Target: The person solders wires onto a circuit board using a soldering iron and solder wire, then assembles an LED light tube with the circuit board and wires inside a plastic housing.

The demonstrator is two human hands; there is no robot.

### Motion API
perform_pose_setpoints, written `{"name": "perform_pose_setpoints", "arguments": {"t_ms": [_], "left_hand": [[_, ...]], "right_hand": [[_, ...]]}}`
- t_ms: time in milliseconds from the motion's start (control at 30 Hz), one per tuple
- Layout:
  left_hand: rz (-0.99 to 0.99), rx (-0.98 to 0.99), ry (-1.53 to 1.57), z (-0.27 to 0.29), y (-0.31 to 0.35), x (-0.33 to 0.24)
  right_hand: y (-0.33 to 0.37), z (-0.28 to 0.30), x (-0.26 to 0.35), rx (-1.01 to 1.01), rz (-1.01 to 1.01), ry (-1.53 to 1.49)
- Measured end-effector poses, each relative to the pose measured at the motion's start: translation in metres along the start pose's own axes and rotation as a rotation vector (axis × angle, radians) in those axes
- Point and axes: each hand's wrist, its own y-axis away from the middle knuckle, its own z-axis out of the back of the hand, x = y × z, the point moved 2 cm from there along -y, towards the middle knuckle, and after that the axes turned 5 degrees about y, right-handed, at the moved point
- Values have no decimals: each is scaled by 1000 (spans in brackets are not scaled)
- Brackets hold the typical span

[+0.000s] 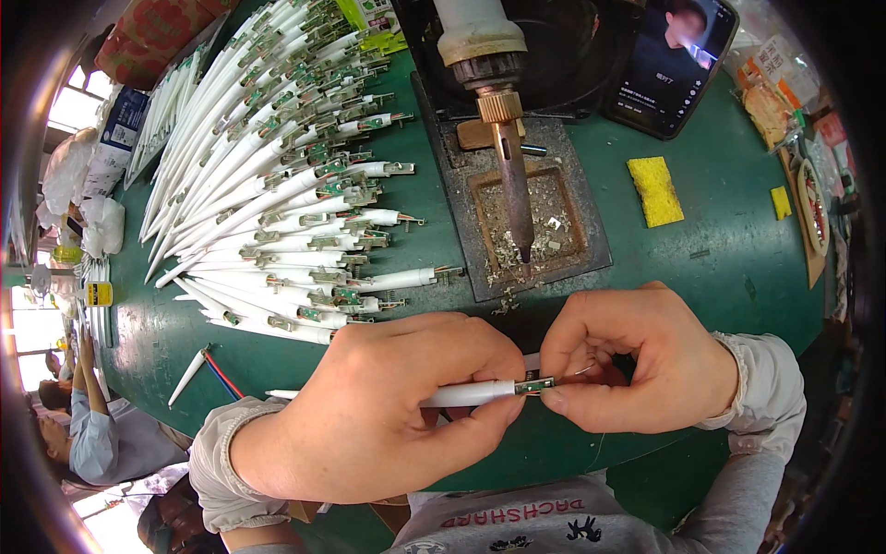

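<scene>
My left hand (369, 406) is closed around a white stylus-like pen (472, 394), its tapered end pointing left. At the pen's right end a small green circuit board (534, 386) with thin wires sticks out bare. My right hand (646, 360) is closed in a pinch beside that end, thumb next to the board. A thin shiny bit shows between its fingers, too small to name. Just beyond the hands, a soldering iron (513, 175) points down, its tip over a square metal tray (591, 245) littered with solder scraps.
Many similar white pens (277, 208) with exposed boards lie fanned in a pile at left. A loose white tip (188, 377) with coloured wires lies nearer. At right are a yellow sponge (655, 191) and a lit phone (669, 69). Another person (120, 434) sits far left.
</scene>
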Motion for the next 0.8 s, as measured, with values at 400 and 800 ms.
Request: {"name": "perform_pose_setpoints", "arguments": {"t_ms": [400, 800], "left_hand": [[-127, -73, -150, -4, 1, -1], [-204, -134, -311, -5, -1, -1]], "right_hand": [[-4, 8, -3, 149, -122, -221], [-3, 30, 5, -9, 165, 327]]}}
